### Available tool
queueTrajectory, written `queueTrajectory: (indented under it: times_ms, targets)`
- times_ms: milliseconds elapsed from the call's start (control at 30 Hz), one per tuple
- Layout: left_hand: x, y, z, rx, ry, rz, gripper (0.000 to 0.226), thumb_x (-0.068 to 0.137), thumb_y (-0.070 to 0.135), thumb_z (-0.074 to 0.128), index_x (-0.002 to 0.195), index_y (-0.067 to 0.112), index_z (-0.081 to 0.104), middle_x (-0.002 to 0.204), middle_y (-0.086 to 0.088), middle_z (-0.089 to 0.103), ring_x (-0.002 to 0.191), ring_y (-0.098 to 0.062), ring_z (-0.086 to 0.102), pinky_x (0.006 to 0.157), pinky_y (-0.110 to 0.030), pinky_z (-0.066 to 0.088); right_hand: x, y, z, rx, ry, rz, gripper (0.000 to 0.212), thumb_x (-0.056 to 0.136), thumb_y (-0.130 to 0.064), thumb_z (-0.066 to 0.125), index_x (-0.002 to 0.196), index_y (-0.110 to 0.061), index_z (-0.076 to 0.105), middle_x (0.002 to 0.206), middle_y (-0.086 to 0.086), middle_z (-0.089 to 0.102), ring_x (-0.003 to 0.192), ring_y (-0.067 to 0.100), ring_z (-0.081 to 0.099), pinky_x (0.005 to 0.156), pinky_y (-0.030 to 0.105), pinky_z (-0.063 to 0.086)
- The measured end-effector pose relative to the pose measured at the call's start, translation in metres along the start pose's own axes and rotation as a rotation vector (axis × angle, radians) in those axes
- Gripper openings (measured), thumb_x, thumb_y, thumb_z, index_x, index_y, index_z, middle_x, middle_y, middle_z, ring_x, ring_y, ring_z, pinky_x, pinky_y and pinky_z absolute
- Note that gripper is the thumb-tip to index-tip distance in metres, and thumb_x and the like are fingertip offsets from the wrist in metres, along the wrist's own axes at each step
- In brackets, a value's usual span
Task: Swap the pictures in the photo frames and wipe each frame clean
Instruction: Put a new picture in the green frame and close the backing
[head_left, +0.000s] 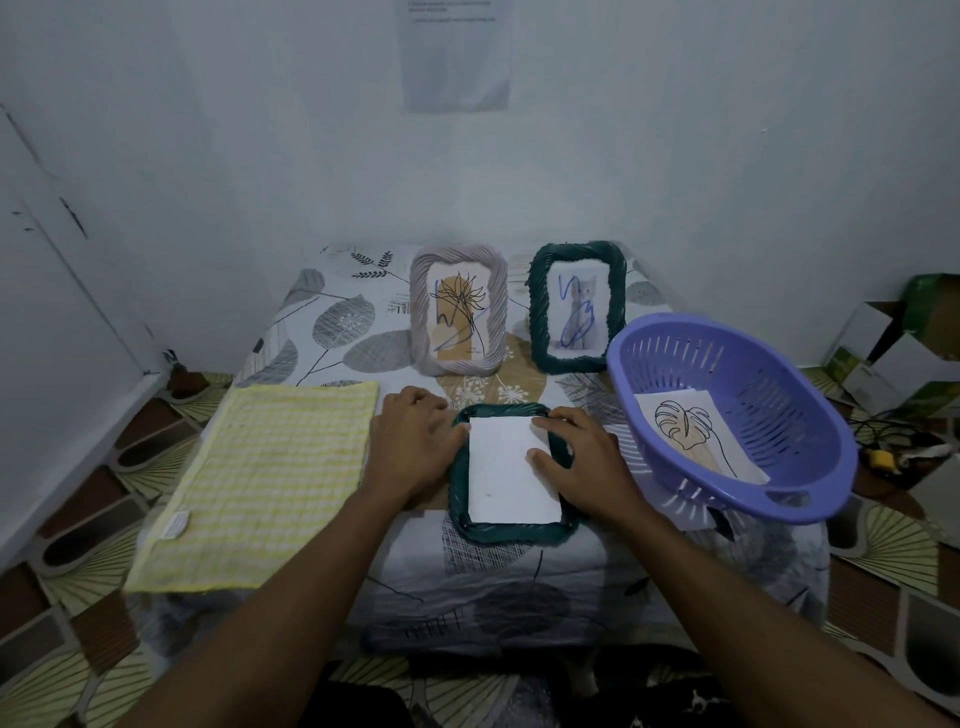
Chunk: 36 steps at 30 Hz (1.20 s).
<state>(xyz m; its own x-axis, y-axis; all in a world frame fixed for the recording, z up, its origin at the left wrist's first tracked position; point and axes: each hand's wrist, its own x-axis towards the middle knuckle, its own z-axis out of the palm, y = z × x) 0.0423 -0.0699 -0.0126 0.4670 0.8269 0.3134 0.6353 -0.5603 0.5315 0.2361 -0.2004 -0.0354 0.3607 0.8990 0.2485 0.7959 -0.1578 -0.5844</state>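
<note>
Your left hand (415, 447), just right of the yellow cloth (249, 483), bends its fingers onto the dark green frame's (498, 534) left rim; whether it grips or only rests there is unclear. The frame lies face down mid-table on the leaf-print cover (332, 322), white backing (511, 478) up. Your right hand (582, 462) presses flat fingers on it.

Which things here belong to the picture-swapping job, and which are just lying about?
On the job: face-down dark green woven frame, touched by left hand and right hand; standing grey woven frame; standing dark green woven frame; yellow checked cloth; leaf drawing in purple plastic basket.
Lying about: cardboard boxes on the floor; paper sheet on the wall.
</note>
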Motion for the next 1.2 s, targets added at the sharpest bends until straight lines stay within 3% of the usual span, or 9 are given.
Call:
queueTrajectory:
  times_ms: [100, 333, 433, 533, 667, 867, 1000, 1100, 1200]
  targets:
    - [-0.006, -0.015, -0.004, 0.112, -0.033, -0.129, 0.058, 0.082, 0.044, 0.059, 0.126, 0.008, 0.053, 0.134, -0.012, 0.047, 0.123, -0.031, 0.04, 0.098, -0.043, 0.039, 0.0, 0.0, 0.0, 0.036, 0.016, 0.003, 0.046, 0.088, -0.038, 0.063, 0.131, -0.022, 0.059, 0.133, -0.004, 0.05, 0.121, 0.016, 0.047, 0.102, 0.039, 0.041]
    - [-0.016, -0.023, -0.001, 0.01, -0.058, -0.227, 0.057, 0.082, 0.042, 0.064, 0.114, -0.003, 0.054, 0.139, -0.019, 0.04, 0.129, -0.031, 0.035, 0.106, -0.037, 0.034, 0.0, -0.001, -0.001, 0.063, 0.023, 0.027, 0.046, 0.09, -0.035, 0.062, 0.133, -0.02, 0.055, 0.136, -0.001, 0.048, 0.122, 0.018, 0.047, 0.104, 0.036, 0.039]
    - [-0.016, -0.022, 0.0, 0.007, -0.048, -0.221, 0.045, 0.078, 0.038, 0.067, 0.102, 0.002, 0.054, 0.12, -0.014, 0.049, 0.112, -0.029, 0.046, 0.092, -0.034, 0.041, -0.001, -0.002, -0.001, 0.055, 0.027, 0.019, 0.044, 0.09, -0.035, 0.062, 0.132, -0.02, 0.056, 0.133, -0.002, 0.049, 0.12, 0.017, 0.047, 0.103, 0.037, 0.04]
    - [-0.017, -0.016, -0.005, -0.038, 0.001, -0.239, 0.032, 0.073, 0.031, 0.07, 0.081, 0.008, 0.048, 0.091, -0.005, 0.048, 0.087, -0.022, 0.048, 0.068, -0.027, 0.033, -0.001, -0.002, -0.001, 0.054, 0.031, 0.014, 0.044, 0.09, -0.034, 0.062, 0.131, -0.019, 0.056, 0.132, -0.002, 0.05, 0.119, 0.016, 0.048, 0.102, 0.037, 0.041]
    - [-0.013, -0.013, -0.017, -0.13, 0.076, -0.289, 0.032, 0.066, 0.028, 0.071, 0.075, 0.008, 0.047, 0.08, -0.003, 0.049, 0.075, -0.019, 0.046, 0.055, -0.026, 0.029, -0.001, -0.002, -0.001, 0.051, 0.027, 0.011, 0.045, 0.09, -0.035, 0.061, 0.132, -0.019, 0.056, 0.132, -0.002, 0.05, 0.119, 0.015, 0.047, 0.102, 0.036, 0.041]
    - [0.0, -0.008, -0.042, -0.17, 0.135, -0.294, 0.042, 0.061, 0.049, 0.065, 0.082, 0.014, 0.054, 0.084, -0.003, 0.061, 0.081, -0.024, 0.058, 0.069, -0.038, 0.051, -0.001, -0.002, -0.001, 0.03, 0.018, 0.01, 0.042, 0.09, -0.035, 0.062, 0.129, -0.019, 0.061, 0.134, -0.002, 0.051, 0.12, 0.015, 0.048, 0.103, 0.035, 0.04]
    - [0.006, 0.027, -0.044, -0.146, 0.033, -0.206, 0.051, 0.067, 0.049, 0.07, 0.11, 0.024, 0.056, 0.105, 0.0, 0.065, 0.094, -0.024, 0.064, 0.08, -0.039, 0.055, 0.001, -0.002, -0.003, 0.113, 0.041, 0.024, 0.033, 0.095, -0.021, 0.055, 0.126, -0.013, 0.062, 0.131, 0.002, 0.052, 0.119, 0.016, 0.048, 0.099, 0.026, 0.035]
    - [0.006, 0.052, -0.028, -0.107, -0.041, -0.164, 0.059, 0.066, 0.055, 0.066, 0.117, 0.027, 0.059, 0.117, -0.002, 0.066, 0.105, -0.024, 0.061, 0.088, -0.039, 0.052, 0.003, -0.005, -0.008, 0.21, 0.14, 0.001, 0.027, 0.092, -0.021, 0.055, 0.114, -0.011, 0.068, 0.115, 0.0, 0.059, 0.104, 0.011, 0.052, 0.092, 0.027, 0.041]
    - [0.007, 0.063, -0.014, -0.094, -0.099, -0.169, 0.068, 0.061, 0.062, 0.058, 0.118, 0.025, 0.06, 0.119, -0.002, 0.065, 0.109, -0.023, 0.058, 0.09, -0.04, 0.051, 0.007, -0.019, -0.019, 0.339, 0.151, 0.056, 0.024, 0.093, -0.02, 0.06, 0.114, -0.013, 0.068, 0.101, -0.001, 0.067, 0.086, 0.005, 0.06, 0.074, 0.014, 0.046]
